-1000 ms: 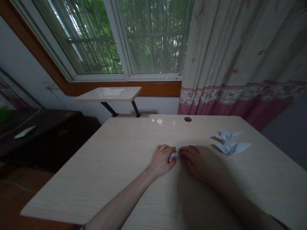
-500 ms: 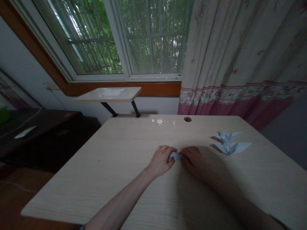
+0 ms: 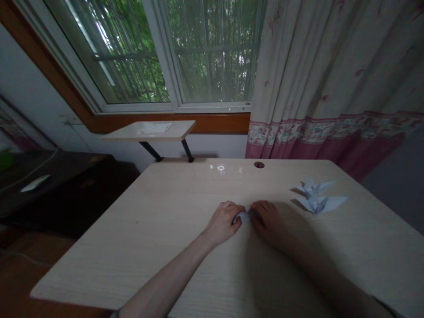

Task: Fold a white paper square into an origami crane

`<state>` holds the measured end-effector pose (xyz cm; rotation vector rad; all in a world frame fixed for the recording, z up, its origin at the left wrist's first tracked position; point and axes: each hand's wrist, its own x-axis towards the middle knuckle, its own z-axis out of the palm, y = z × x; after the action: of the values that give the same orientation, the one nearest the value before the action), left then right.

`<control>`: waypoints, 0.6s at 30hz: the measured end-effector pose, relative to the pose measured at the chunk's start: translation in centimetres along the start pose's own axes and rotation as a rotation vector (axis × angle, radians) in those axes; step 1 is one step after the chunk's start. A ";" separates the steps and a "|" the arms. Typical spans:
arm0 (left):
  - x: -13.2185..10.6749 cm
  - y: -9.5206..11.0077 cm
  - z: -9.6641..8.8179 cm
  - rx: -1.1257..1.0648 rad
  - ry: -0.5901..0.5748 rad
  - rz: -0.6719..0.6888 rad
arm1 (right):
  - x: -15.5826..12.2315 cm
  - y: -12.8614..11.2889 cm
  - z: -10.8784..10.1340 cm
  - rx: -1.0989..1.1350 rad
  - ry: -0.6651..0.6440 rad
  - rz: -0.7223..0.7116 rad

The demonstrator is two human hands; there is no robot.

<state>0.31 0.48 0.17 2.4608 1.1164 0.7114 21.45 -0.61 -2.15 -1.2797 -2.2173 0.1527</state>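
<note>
A small piece of folded white paper [image 3: 244, 217] is held between my two hands, low over the middle of the desk. My left hand [image 3: 224, 223] pinches its left side between thumb and fingers. On the other side, the fingers of my right hand [image 3: 267, 221] are curled closed on the right end and cover it. Much of the paper is hidden by fingers, so its full shape cannot be made out. To the right lie two folded paper cranes, the nearer crane [image 3: 319, 204] just in front of the farther crane [image 3: 311, 187].
The pale wooden desk [image 3: 165, 212] carries a raised shelf [image 3: 126, 131] at its back left, with white paper [image 3: 157, 127] on top. A round cable hole [image 3: 259, 165] lies near the back edge. Behind are a window and a curtain [image 3: 291, 88]. A dark table [image 3: 66, 176] stands left.
My right hand's fingers have shifted slightly at the paper's right end. My left hand stays almost where it was, and the cranes have not moved.
</note>
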 end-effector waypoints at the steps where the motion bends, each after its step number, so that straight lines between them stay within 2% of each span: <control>1: 0.0 0.1 0.0 0.013 -0.002 0.008 | 0.0 0.0 0.1 -0.004 -0.002 0.004; 9: 0.0 0.9 0.0 0.169 -0.044 0.022 | -0.1 0.2 0.4 -0.006 0.025 0.015; 15: 0.2 0.9 0.2 0.159 -0.040 -0.023 | -0.1 0.2 0.6 -0.087 0.052 0.016; 18: 0.2 0.9 0.3 0.153 -0.035 -0.032 | 0.0 0.1 0.4 -0.133 0.019 0.013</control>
<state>1.14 0.05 0.43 2.5647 1.2354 0.5909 21.29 -0.46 -2.53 -1.3603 -2.2352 -0.0017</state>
